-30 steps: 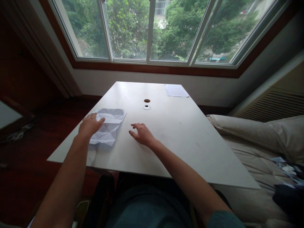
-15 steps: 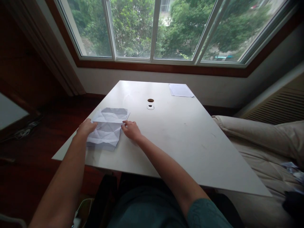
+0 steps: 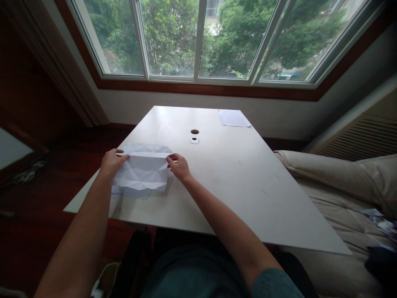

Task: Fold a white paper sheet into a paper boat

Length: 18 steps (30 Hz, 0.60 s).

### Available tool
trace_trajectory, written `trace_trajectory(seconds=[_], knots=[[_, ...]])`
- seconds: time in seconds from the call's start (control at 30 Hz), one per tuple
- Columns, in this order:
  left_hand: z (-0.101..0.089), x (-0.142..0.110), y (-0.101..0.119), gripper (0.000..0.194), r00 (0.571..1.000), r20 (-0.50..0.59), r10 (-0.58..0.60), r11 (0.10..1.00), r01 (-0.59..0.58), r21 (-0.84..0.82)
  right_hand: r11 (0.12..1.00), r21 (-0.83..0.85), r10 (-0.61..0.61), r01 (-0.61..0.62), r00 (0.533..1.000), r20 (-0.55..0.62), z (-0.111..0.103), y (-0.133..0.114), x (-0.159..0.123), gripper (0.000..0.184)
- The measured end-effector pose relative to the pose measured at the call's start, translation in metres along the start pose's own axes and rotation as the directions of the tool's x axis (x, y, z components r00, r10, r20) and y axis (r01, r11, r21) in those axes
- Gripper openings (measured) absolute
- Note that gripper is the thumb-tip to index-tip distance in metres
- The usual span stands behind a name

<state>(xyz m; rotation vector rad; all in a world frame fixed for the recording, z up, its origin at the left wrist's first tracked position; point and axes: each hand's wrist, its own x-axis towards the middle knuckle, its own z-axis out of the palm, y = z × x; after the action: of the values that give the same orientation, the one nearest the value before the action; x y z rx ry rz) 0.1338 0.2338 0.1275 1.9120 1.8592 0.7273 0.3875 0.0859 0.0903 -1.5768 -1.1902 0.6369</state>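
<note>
A small room with dark reddish wood flooring (image 3: pixel 40 215) was recorded, a wide white-framed window (image 3: pixel 200 41) looking out on green trees (image 3: pixel 170 37). A white rectangular table (image 3: pixel 235 194) is set below the window, with cream quilted bedding (image 3: pixel 328 194) along its right side. A round dark hole (image 3: pixel 194 131) and a small round grommet (image 3: pixel 194 140) are seen near the table's middle, and a flat white paper sheet (image 3: pixel 234 118) lies at its far edge. A creased white paper sheet (image 3: pixel 142 171) is placed on the near left part of the table, with a folded band across its upper part and many crease lines below. The sheet is held between the person's hands, its longer axis appearing to run side to side, from one hand to the other. The left hand (image 3: pixel 112 162) is curled over the sheet's left end, its fingers (image 3: pixel 119 156) at the fold; whether the paper is pinched there cannot be told. The right hand (image 3: pixel 179 167) is closed at the right end, the paper apparently pinched between thumb and fingertips. Neither hand is clearly nearer.
</note>
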Motion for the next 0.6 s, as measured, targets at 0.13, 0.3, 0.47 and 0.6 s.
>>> trace_trajectory(seconds=[0.13,0.3,0.47,0.6], knots=[[0.026,-0.024,0.026,0.052,0.991,0.128,0.030,0.982,-0.005,-0.189,0.989,0.087,0.119,-0.116,0.993,-0.026,-0.038,0.014,-0.009,0.026],[0.054,-0.061,0.065,0.049,0.945,0.310,0.108,0.940,0.004,-0.340,0.982,0.082,0.179,-0.172,0.981,-0.080,-0.095,0.035,-0.030,0.027],[0.078,-0.090,0.104,0.044,0.862,0.449,0.236,0.944,-0.094,-0.316,0.986,-0.043,0.156,-0.164,0.976,-0.152,-0.154,0.054,-0.048,0.025],[0.102,-0.101,0.129,0.039,0.805,0.466,0.367,0.928,-0.283,-0.241,0.967,-0.172,0.156,-0.187,0.971,-0.183,-0.193,0.066,-0.057,0.022]])
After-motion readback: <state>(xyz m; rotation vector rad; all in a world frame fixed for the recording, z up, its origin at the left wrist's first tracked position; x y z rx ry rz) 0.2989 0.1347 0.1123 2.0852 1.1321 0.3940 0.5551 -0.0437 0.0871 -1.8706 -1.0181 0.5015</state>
